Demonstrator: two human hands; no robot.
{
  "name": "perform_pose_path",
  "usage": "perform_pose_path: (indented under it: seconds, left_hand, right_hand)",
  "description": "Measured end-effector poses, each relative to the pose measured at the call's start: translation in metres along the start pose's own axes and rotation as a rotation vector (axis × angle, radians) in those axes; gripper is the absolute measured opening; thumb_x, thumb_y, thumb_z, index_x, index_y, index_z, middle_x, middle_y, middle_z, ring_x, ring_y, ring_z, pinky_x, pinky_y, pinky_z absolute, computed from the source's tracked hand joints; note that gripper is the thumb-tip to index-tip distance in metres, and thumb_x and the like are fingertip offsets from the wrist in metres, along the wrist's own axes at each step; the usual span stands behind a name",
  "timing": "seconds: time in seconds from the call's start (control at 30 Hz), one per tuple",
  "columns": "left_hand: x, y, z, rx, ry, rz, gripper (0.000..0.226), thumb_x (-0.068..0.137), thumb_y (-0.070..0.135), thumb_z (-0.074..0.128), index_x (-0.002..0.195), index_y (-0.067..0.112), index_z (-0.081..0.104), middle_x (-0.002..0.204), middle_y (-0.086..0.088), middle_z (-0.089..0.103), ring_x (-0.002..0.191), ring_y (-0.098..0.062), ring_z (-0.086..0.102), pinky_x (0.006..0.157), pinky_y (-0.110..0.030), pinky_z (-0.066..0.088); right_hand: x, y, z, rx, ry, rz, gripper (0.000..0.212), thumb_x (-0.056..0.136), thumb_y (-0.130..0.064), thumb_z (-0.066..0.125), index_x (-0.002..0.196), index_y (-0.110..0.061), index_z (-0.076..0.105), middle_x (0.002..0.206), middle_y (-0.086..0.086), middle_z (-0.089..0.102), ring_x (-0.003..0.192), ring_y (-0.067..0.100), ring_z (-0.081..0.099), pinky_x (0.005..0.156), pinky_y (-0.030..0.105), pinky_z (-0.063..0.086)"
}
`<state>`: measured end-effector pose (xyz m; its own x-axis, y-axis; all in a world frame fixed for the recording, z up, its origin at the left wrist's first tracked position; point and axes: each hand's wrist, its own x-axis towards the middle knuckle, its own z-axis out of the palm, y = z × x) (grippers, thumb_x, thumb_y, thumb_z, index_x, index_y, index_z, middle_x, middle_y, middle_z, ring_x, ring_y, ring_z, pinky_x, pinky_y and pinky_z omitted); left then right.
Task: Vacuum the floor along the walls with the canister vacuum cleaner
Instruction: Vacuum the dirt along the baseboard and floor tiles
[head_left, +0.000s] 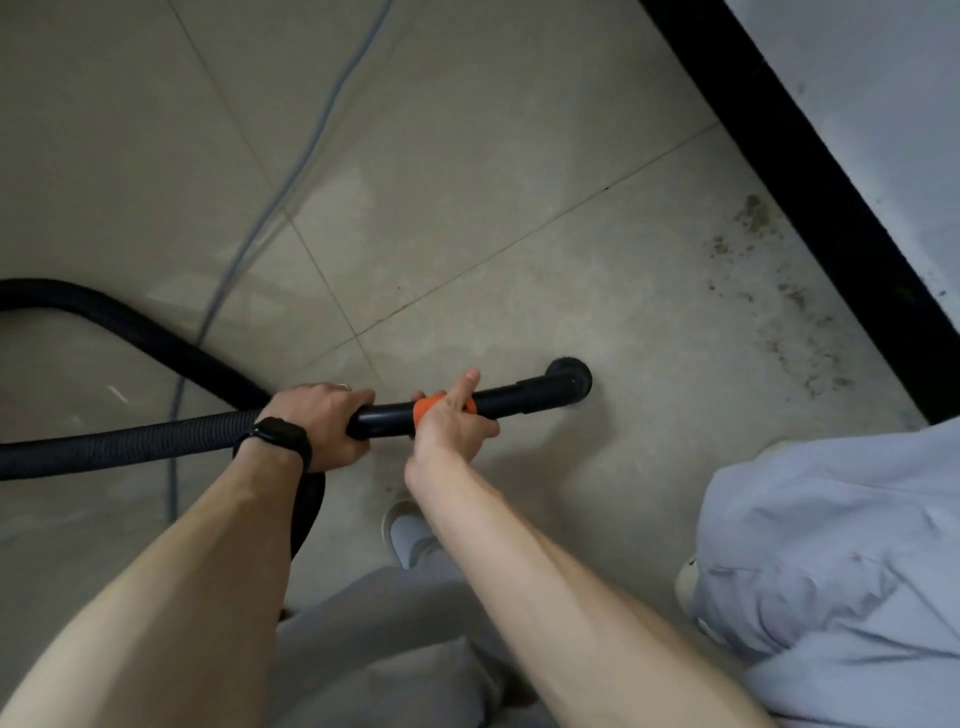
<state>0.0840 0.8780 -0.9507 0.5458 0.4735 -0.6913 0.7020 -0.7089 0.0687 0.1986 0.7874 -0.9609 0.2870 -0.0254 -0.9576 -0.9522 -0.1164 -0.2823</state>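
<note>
A black vacuum wand (498, 402) runs left to right low over the tiled floor (467, 182). Its round brush nozzle (569, 378) touches the tile, a short way left of the black skirting (810, 208) under the pale wall (893, 88). My left hand (324, 423), with a black watch on the wrist, grips the wand where the ribbed black hose (130, 441) joins it. My right hand (452, 415) is closed around the orange collar (428, 408) of the wand, index finger raised. The canister is out of view.
Dark dirt specks (769, 291) lie on the tile beside the skirting. A grey power cable (270, 208) crosses the floor at the left, and the hose loops around behind. My grey-trousered legs and a light shoe (405, 530) are below; pale cloth (831, 545) fills the lower right.
</note>
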Motion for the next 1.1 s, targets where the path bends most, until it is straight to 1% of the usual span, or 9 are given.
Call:
perform_pose_path:
  seconds: [0.1, 0.27, 0.43, 0.57, 0.63, 0.7, 0.8, 0.97, 1.1]
  left_hand:
    - [-0.025, -0.016, -0.001, -0.012, -0.016, -0.115, 0.02, 0.073, 0.043, 0.06, 0.084, 0.033, 0.045, 0.086, 0.008, 0.059, 0.085, -0.022, 0.062, 0.062, -0.031, 0.044]
    - [-0.013, -0.017, -0.01, -0.012, 0.137, -0.195, 0.022, 0.075, 0.046, 0.059, 0.085, 0.034, 0.044, 0.075, 0.01, 0.052, 0.073, -0.022, 0.058, 0.056, -0.029, 0.035]
    - [0.029, 0.014, -0.027, 0.047, 0.101, -0.032, 0.021, 0.072, 0.049, 0.055, 0.083, 0.036, 0.043, 0.074, 0.012, 0.049, 0.073, -0.021, 0.057, 0.055, -0.03, 0.035]
    - [0.024, 0.025, -0.031, 0.086, 0.016, -0.02, 0.017, 0.073, 0.047, 0.055, 0.084, 0.036, 0.047, 0.073, 0.012, 0.051, 0.068, -0.016, 0.052, 0.056, -0.029, 0.038]
    - [0.013, 0.015, -0.033, 0.097, 0.015, -0.098, 0.018, 0.073, 0.046, 0.056, 0.084, 0.035, 0.048, 0.071, 0.012, 0.05, 0.067, -0.016, 0.051, 0.055, -0.028, 0.037]
    - [0.002, 0.002, -0.032, 0.084, 0.017, -0.179, 0.019, 0.074, 0.046, 0.059, 0.084, 0.035, 0.048, 0.069, 0.013, 0.05, 0.062, -0.013, 0.05, 0.053, -0.027, 0.036]
    - [-0.004, -0.006, -0.028, 0.067, 0.026, -0.216, 0.02, 0.074, 0.047, 0.06, 0.085, 0.036, 0.048, 0.068, 0.012, 0.052, 0.06, -0.013, 0.05, 0.052, -0.027, 0.035]
    - [0.016, 0.022, -0.032, 0.118, 0.061, -0.073, 0.023, 0.073, 0.052, 0.054, 0.087, 0.036, 0.045, 0.08, 0.011, 0.058, 0.079, -0.02, 0.063, 0.057, -0.029, 0.038]
    - [0.062, 0.071, -0.039, 0.146, 0.138, 0.106, 0.026, 0.076, 0.051, 0.054, 0.087, 0.034, 0.036, 0.091, 0.006, 0.064, 0.086, -0.023, 0.065, 0.059, -0.03, 0.035]
  right_hand:
    - [-0.023, 0.017, 0.013, -0.098, -0.025, 0.038, 0.052, 0.097, -0.062, 0.057, 0.119, -0.021, 0.035, 0.066, -0.005, 0.069, 0.067, 0.018, 0.074, 0.086, 0.041, 0.06]
    - [-0.012, -0.006, 0.046, -0.139, -0.082, -0.08, 0.055, 0.097, -0.063, 0.055, 0.122, -0.017, 0.038, 0.083, 0.002, 0.07, 0.057, 0.011, 0.071, 0.051, 0.019, 0.049]
    - [0.013, -0.038, 0.025, -0.029, -0.017, -0.113, 0.053, 0.098, -0.059, 0.059, 0.119, -0.015, 0.038, 0.066, -0.004, 0.069, 0.051, 0.011, 0.07, 0.08, 0.042, 0.062]
    - [0.004, -0.038, 0.01, 0.013, -0.003, -0.05, 0.053, 0.098, -0.059, 0.059, 0.121, -0.017, 0.037, 0.076, 0.001, 0.067, 0.056, 0.016, 0.072, 0.086, 0.049, 0.062]
    - [-0.003, -0.031, 0.018, -0.043, -0.034, -0.036, 0.053, 0.098, -0.06, 0.057, 0.121, -0.017, 0.037, 0.074, 0.0, 0.067, 0.062, 0.019, 0.073, 0.082, 0.045, 0.063]
    - [-0.01, -0.023, 0.03, -0.111, -0.102, -0.037, 0.052, 0.098, -0.062, 0.055, 0.12, -0.02, 0.036, 0.079, 0.0, 0.07, 0.066, 0.017, 0.075, 0.065, 0.031, 0.06]
    - [-0.009, -0.017, 0.037, -0.135, -0.147, -0.053, 0.052, 0.097, -0.065, 0.054, 0.12, -0.022, 0.035, 0.08, 0.001, 0.073, 0.058, 0.009, 0.073, 0.053, 0.019, 0.051]
    - [0.01, -0.036, 0.014, 0.001, -0.058, -0.095, 0.057, 0.097, -0.058, 0.061, 0.125, -0.013, 0.04, 0.071, -0.001, 0.067, 0.054, 0.015, 0.072, 0.071, 0.036, 0.061]
    - [0.044, -0.085, -0.01, 0.143, -0.027, -0.181, 0.052, 0.099, -0.054, 0.061, 0.124, -0.013, 0.041, 0.069, 0.0, 0.065, 0.054, 0.02, 0.071, 0.067, 0.037, 0.06]
